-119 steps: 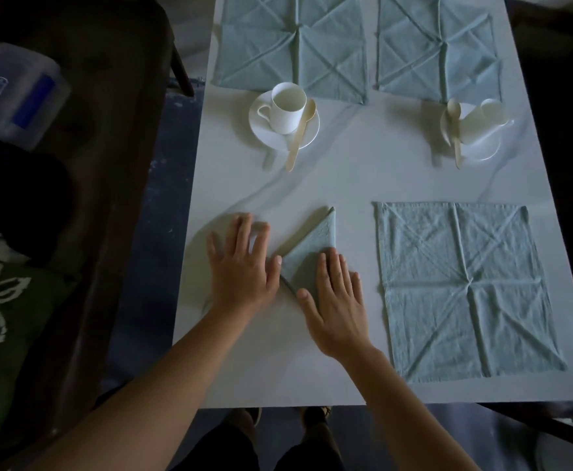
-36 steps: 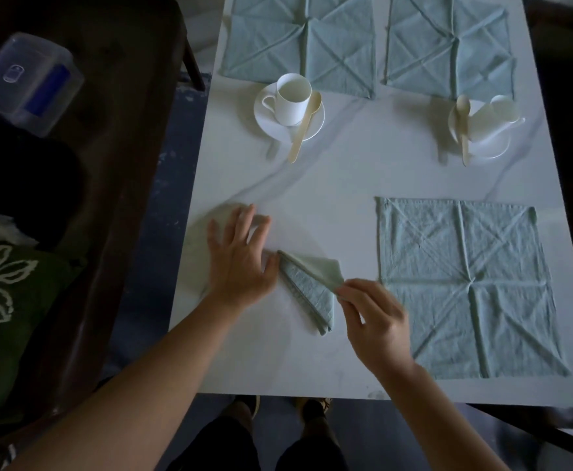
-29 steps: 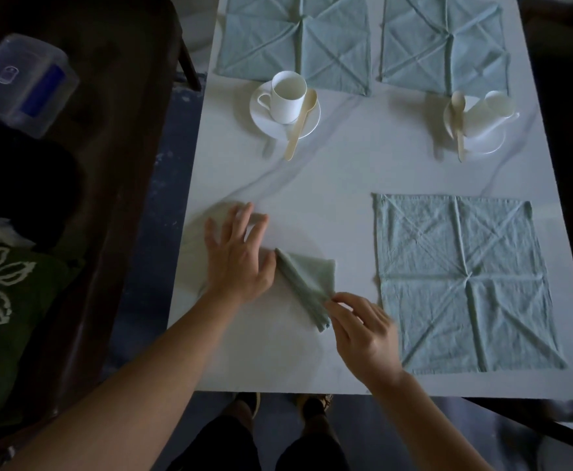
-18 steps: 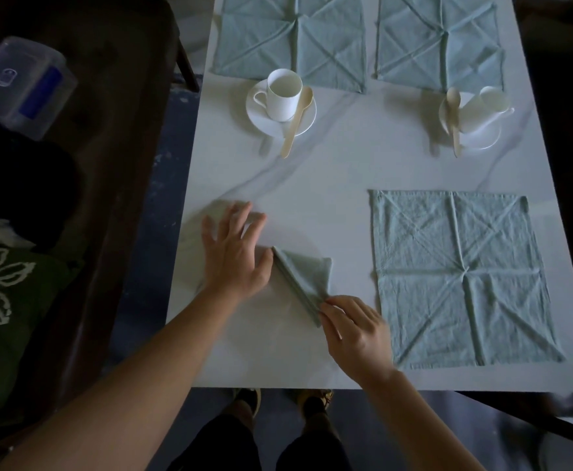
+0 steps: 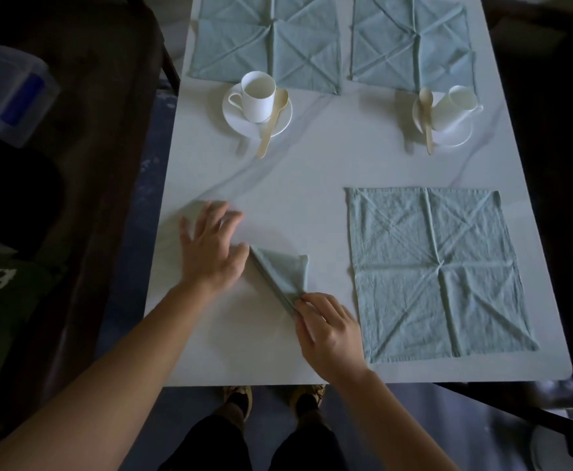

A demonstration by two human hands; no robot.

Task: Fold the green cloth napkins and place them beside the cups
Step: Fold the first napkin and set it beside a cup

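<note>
The bench (image 5: 312,185) carries four napkins, two cups, two saucers and two spoons. Three flat napkins lie open and creased: one at near right (image 5: 437,270), two at the far edge, left (image 5: 268,42) and right (image 5: 410,42). The fourth, the folded napkin (image 5: 283,271), lies at near left as a narrow triangle; 3.3 s ago it pointed toward the far edge under both flat palms, and its upper flap has since been brought down to the right. The left hand (image 5: 210,253) rests spread and released, palm down, its thumb at the fold's upper tip. The right hand (image 5: 329,331) has shifted nearer, its fingers (image 5: 307,305) pinching the fold's lower corner. The left cup (image 5: 258,96) stands upright on its saucer (image 5: 244,124); the right cup (image 5: 456,102) lies tipped on its saucer (image 5: 454,137). A spoon (image 5: 271,122) leans off the left saucer, another (image 5: 427,119) off the right.
</note>
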